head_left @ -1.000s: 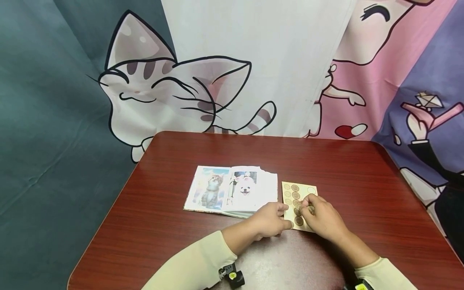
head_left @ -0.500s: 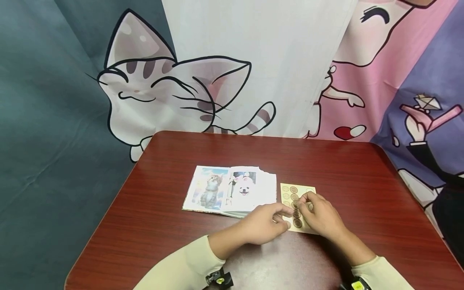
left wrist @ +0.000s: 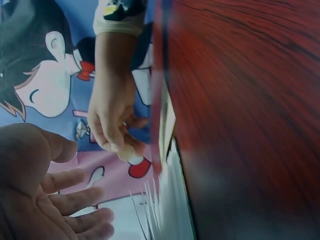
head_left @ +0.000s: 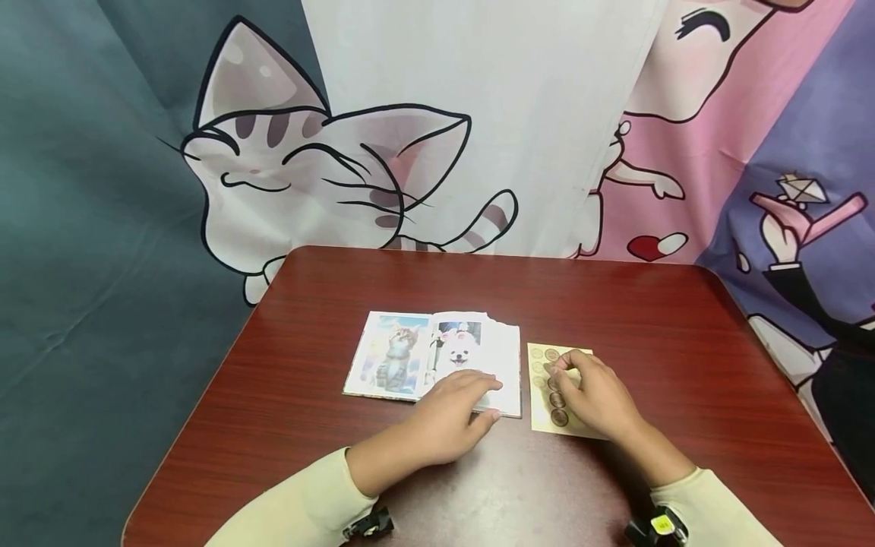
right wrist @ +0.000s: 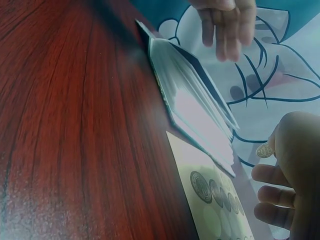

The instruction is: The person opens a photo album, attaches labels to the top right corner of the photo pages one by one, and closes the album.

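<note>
The right hand (head_left: 595, 391) held a small round gold sticker (right wrist: 265, 150) pinched between thumb and forefinger, its other fingers apart from the sticker and loosely bent. It hung over the sheet (head_left: 541, 406), raised clear of it in both wrist views, and had shifted a little to the left and farther off since the earlier frames. The left hand (head_left: 447, 418) had moved more: a second before, its fingers were at the sheet's left edge, and half a second before, they lay over its near left part; now it was well to the left, above the near edge of the book (head_left: 424, 357), thumb and fingers spread wide, holding nothing and, by the wrist views, not touching the pages. With that hand gone, the sheet's left side showed in full: a column of pale circles, and to its right a column of brown circles (head_left: 558, 418) partly covered by the right hand. The sheet lay flat on the tabletop (head_left: 615, 304), just to the right of the book with a narrow gap between them. The book lay open where it had been, a kitten picture (head_left: 399, 357) on its left page and a white dog picture (head_left: 458, 346) on its right.
</note>
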Motion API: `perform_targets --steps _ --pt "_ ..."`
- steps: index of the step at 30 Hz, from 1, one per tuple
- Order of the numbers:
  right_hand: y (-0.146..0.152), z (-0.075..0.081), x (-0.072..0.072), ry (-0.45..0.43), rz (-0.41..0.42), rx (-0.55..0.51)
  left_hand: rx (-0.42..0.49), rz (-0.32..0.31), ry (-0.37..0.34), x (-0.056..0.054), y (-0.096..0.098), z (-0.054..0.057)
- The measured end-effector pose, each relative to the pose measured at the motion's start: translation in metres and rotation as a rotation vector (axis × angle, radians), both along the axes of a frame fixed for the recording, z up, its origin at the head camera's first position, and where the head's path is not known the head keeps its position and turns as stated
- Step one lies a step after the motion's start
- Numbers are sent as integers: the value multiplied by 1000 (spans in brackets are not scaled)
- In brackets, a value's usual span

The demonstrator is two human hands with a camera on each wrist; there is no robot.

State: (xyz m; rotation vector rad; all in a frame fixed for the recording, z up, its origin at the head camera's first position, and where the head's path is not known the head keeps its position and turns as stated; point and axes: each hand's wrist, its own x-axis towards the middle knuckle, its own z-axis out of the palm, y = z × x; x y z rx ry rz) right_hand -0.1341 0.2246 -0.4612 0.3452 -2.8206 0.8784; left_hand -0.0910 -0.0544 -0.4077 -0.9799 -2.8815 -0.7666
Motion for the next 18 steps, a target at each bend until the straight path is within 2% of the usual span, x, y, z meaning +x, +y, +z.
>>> perform_targets --steps 6,10,13,18 --pt "-3 2 -2 -10 1 -6 -24 41 10 -3 -19 -6" --pt "-5 3 -3 -7 5 -12 -78 82 -2 -4 -30 -11" --pt "-6 3 -3 7 14 -18 -140 111 -43 -4 -35 -15" --pt "-10 3 -5 18 21 -22 -217 128 -150 -2 -43 -22"
